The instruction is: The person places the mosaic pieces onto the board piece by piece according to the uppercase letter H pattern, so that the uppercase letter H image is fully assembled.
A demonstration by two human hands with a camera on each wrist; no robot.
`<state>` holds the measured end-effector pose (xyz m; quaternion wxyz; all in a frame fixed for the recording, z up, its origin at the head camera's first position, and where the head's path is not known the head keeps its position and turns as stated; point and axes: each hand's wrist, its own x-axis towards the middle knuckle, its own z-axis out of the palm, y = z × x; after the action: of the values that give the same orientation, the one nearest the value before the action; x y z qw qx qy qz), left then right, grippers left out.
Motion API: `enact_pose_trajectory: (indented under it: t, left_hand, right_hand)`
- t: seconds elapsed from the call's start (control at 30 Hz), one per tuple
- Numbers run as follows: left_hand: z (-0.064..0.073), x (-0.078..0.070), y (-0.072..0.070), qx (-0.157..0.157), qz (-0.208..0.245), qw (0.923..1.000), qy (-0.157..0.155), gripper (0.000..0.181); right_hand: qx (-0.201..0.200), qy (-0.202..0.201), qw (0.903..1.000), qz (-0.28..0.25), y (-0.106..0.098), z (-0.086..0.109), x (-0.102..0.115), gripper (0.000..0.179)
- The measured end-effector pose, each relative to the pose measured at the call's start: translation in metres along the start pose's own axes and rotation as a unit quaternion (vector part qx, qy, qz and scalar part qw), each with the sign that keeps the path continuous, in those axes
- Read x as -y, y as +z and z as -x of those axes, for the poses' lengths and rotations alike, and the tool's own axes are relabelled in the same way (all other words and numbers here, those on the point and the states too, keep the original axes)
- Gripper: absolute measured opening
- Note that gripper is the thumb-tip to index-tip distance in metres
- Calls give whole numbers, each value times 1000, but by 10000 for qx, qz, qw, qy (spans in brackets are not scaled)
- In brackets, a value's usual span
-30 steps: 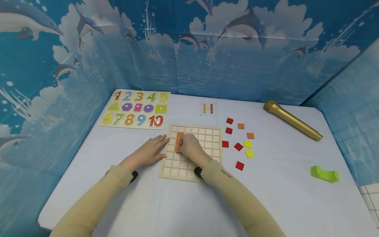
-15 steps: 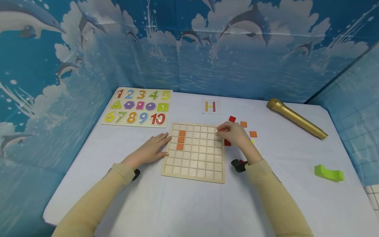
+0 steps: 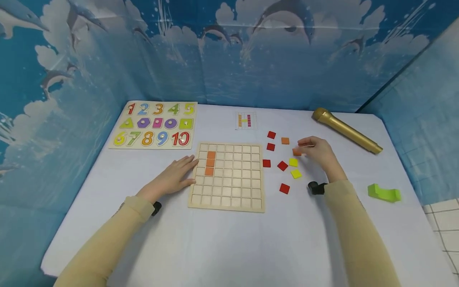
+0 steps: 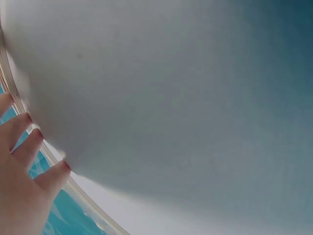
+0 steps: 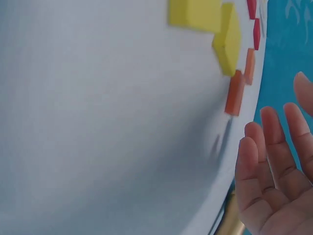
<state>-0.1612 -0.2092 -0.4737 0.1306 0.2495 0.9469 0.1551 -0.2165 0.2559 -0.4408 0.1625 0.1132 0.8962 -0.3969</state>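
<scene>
A square wooden grid board (image 3: 226, 189) lies mid-table, with 3 orange tiles (image 3: 210, 162) in a column near its upper left. My left hand (image 3: 170, 180) rests flat with its fingers spread, the fingertips touching the board's left edge; in the left wrist view those fingers (image 4: 49, 178) reach its rim. Over the loose orange tile (image 3: 297, 152) hovers my right hand (image 3: 318, 153). In the right wrist view this hand (image 5: 276, 171) has nothing between its loosely bent fingers, and the nearest orange tile (image 5: 235, 94) lies on the table apart from them.
Several red tiles (image 3: 282, 166), two yellow tiles (image 3: 296, 173) and another orange tile (image 3: 285, 140) lie right of the board. A pattern card (image 3: 246, 120) and number puzzle (image 3: 152, 124) are behind. Rightward are a gold microphone (image 3: 347, 130) and a green block (image 3: 384, 193).
My right hand has left the orange column on the board and moved right, past the red tiles, to a loose orange tile. The left hand stays at the board's edge.
</scene>
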Motion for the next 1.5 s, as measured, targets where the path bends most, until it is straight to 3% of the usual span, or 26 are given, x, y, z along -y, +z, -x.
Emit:
enact_pose_trajectory:
  t: [0.3,0.57,0.73,1.0,1.27,1.37,1.5]
  left_hand:
    - [2,-3,2,52,106,9999,-116,72]
    - [1,-1,-3,4,47,10000,-43,73]
    - [3,1,-3,39,75,9998,-170,73]
    - [0,5,-5,93,74,9999,-58,73]
    - [5,1,5,496,48,9988,-16,73]
    - [-1,3,3,480,44,9988,-69,73]
    - [-10,8,-3,401,9,9990,-209,73]
  right_hand:
    - [199,24,9997,127,-2,-16,-2,53]
    - [191,73,9994,275,4,-19,-4,46]
    - [290,-75,9986,431,6,-22,0,43]
    - [237,151,9968,746,6,-19,-4,43]
    - [320,463,9973,481,16,1,-26,44]
    - [157,263,9992,273,12,-1,-19,45]
    - [-11,-94,10000,16,9,-6,9,48]
